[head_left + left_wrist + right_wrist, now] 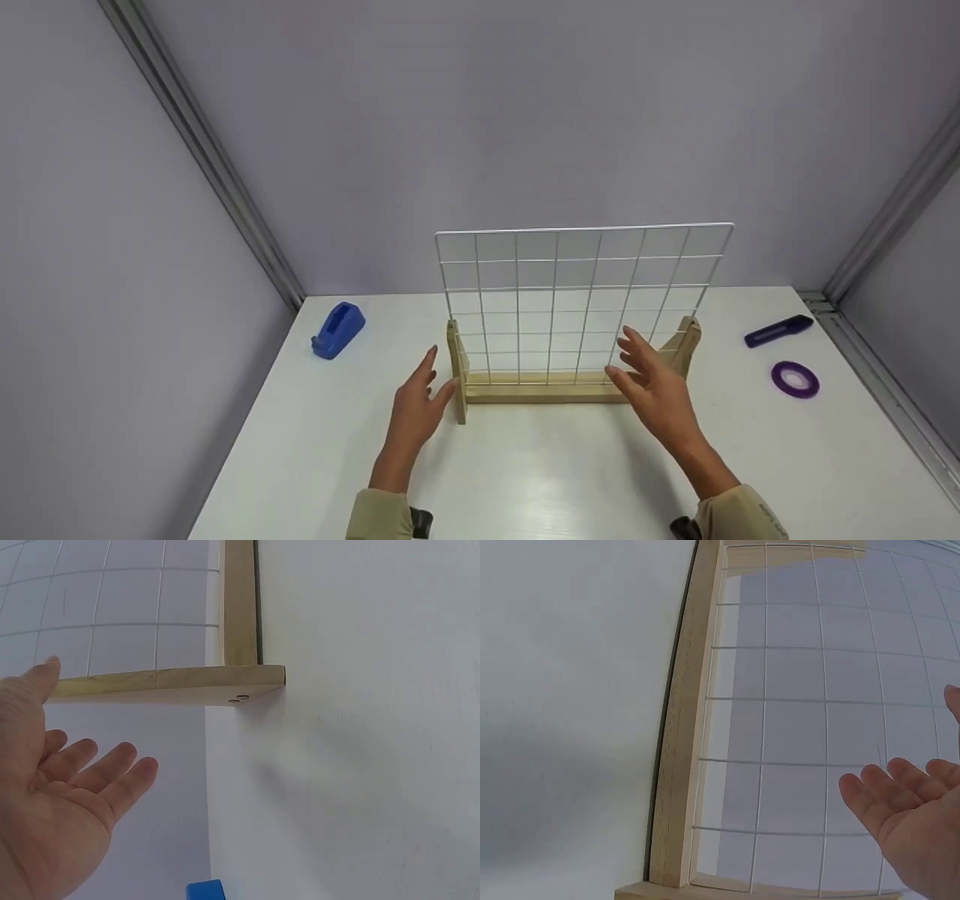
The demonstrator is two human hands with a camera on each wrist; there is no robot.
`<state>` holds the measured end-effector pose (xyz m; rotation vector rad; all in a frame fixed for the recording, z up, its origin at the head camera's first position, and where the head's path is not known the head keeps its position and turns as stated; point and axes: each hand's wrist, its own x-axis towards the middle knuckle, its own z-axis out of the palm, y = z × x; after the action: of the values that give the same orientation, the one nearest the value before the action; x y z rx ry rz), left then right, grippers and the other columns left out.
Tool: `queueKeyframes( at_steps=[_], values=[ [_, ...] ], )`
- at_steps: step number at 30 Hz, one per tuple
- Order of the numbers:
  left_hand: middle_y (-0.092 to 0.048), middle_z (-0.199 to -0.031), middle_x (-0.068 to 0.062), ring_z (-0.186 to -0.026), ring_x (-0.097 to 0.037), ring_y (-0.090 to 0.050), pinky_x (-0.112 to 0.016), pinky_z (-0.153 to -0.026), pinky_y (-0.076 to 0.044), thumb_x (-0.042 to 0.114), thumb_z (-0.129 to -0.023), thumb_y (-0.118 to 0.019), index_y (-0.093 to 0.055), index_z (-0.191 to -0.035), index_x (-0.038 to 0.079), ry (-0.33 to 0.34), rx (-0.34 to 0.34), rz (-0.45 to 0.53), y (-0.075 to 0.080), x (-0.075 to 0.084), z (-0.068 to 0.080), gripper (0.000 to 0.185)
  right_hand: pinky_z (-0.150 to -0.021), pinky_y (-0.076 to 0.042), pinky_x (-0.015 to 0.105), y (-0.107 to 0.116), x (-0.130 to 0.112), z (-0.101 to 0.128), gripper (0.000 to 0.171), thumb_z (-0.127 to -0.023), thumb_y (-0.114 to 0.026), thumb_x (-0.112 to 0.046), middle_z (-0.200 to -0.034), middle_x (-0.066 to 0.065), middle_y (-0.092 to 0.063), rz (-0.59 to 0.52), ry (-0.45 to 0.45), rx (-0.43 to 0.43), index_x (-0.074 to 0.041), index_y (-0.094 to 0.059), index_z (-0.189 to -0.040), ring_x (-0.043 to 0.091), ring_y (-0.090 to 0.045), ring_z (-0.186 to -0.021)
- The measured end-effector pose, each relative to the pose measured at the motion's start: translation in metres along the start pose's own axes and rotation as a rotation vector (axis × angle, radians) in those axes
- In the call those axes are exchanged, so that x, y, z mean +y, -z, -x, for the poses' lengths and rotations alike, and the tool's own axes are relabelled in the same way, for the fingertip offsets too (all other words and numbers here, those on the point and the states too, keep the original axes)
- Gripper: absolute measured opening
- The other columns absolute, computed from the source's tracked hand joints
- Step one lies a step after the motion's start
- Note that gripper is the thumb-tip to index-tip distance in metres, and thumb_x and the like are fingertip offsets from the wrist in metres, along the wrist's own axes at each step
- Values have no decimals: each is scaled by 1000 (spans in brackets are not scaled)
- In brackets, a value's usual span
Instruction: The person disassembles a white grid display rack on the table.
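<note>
A white wire grid panel (574, 285) stands upright in a wooden base (544, 394), between two wooden side pieces. Beside the left side piece (457, 367) is my left hand (418, 412), fingers loosely bent and holding nothing. Its thumb tip overlaps the edge of that wooden piece (187, 679) in the left wrist view. In front of the grid's right part hovers my right hand (656, 394), palm turned inward, fingers spread and relaxed. The right wrist view shows these fingers (889, 799) in front of the wires (825, 727), with nothing in the palm.
A blue tape dispenser (339, 330) sits on the white table (540, 472) at the back left. To the right lie a dark purple cutter-like tool (778, 331) and a purple ring-shaped tape roll (777, 380). Pale walls (495, 135) enclose the back and sides.
</note>
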<state>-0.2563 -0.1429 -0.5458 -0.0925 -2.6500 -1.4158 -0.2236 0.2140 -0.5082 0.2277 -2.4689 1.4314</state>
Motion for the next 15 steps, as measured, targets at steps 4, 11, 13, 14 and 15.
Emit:
queueKeyframes(
  at_steps=[4,11,13,14,15],
  values=[
    [-36,-164,-10,-140,-36,-51,-48,-110,-48,27,-99,-68,-32,-160,15,0,-13,25,-6,0,-1,71,-106,-51,52,-7,0,-4,71,-98,-70,-29,-153,16,-52,-26,-2,8,-16,-35,-159,35,-55,-136],
    [-36,-164,-8,-140,-35,-52,-49,-110,-48,28,-99,-67,-32,-160,18,25,3,41,-7,0,-2,71,-106,-51,51,-20,-1,-9,73,-97,-69,-36,-151,15,-54,-41,-18,10,-18,-35,-159,37,-57,-135],
    [-36,-164,-8,-140,-36,-52,-49,-110,-48,28,-99,-67,-32,-160,18,28,5,44,-7,0,-2,71,-107,-50,51,-23,0,-10,73,-97,-69,-37,-151,15,-54,-47,-26,5,-18,-35,-159,36,-56,-135],
    [-36,-164,-9,-139,-36,-52,-49,-110,-48,28,-99,-67,-32,-160,18,24,4,49,-7,0,-3,71,-108,-50,51,-23,0,-11,73,-97,-69,-38,-151,15,-53,-53,-31,3,-18,-35,-159,36,-56,-136],
    [-36,-164,-9,-139,-36,-52,-49,-110,-48,28,-100,-67,-32,-160,18,23,1,54,-8,0,-3,71,-108,-50,51,-24,1,-12,73,-97,-69,-38,-151,15,-53,-59,-37,1,-19,-35,-159,35,-56,-136]
  ],
)
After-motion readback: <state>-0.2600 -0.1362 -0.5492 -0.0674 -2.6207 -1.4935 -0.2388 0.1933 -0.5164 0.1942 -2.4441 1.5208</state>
